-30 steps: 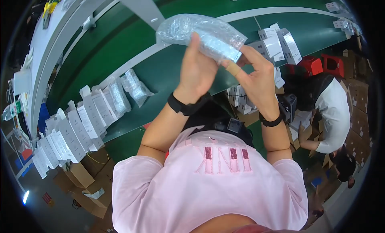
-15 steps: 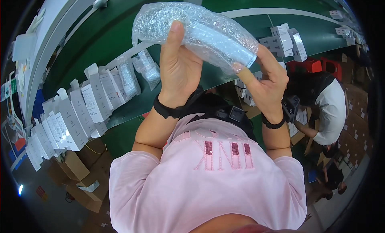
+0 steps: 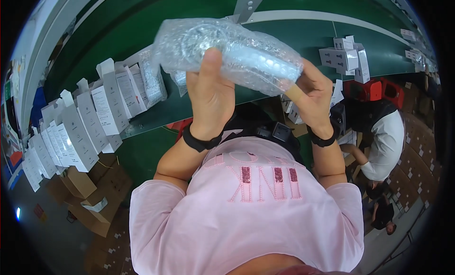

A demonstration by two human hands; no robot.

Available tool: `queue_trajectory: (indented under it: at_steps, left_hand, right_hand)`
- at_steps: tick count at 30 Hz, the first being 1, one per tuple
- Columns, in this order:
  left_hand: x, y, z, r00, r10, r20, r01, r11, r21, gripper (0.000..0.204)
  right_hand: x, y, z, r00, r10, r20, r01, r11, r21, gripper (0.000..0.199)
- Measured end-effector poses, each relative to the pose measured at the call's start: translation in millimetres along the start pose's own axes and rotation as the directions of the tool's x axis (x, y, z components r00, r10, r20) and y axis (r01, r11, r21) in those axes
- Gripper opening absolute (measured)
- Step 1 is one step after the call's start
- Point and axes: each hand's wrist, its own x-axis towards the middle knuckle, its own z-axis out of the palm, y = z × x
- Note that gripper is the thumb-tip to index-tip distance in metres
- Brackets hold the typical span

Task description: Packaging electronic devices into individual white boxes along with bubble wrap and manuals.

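A light-blue, long-bodied item in a clear bubble-wrap bag [image 3: 256, 57] is held up over the green table. My left hand [image 3: 211, 97] grips its wider left end, thumb on top and the fingers hidden behind the wrap. At the narrower right end, my right hand [image 3: 313, 97] pinches the bag between thumb and fingers; a yellowish cover sits on that thumb. Beyond my left hand lie another bubble-wrapped packet [image 3: 152, 81] and a second wrapped packet [image 3: 179, 80], partly hidden by the hand and the held bag.
Open-flapped white cartons [image 3: 106, 109] stand in a row along the table's left. More white boxes [image 3: 343, 57] are stacked at the right, near red stools [image 3: 369, 90]. A co-worker in a white sleeve [image 3: 386, 142] bends beside brown cartons. Cardboard boxes [image 3: 90, 194] sit at lower left.
The wrapped item has come down at its left end and lies more level. Both hands keep their hold. My view has shifted slightly, and the co-worker's arm has moved.
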Motion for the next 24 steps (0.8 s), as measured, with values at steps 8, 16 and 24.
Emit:
queue_trajectory:
  at_steps: [8,16,24]
  left_hand:
    - [-16.0,10.5,0.9,0.992,0.122,0.012,-0.123,0.988,0.098,0.056]
    - [18.7,-43.9,-81.0,0.944,-0.283,-0.171,0.3,0.95,0.087,0.043]
    - [72.9,-111.2,-152.0,0.92,-0.225,-0.321,0.373,0.755,0.54,0.049]
  right_hand:
    - [7.4,-4.3,-3.5,0.987,-0.099,0.126,0.098,0.995,0.016,0.044]
    - [-9.5,60.4,-4.7,0.942,0.333,0.047,-0.283,0.859,-0.427,0.051]
    - [-122.4,150.7,-152.9,0.819,0.202,-0.537,-0.544,0.57,-0.616,0.078]
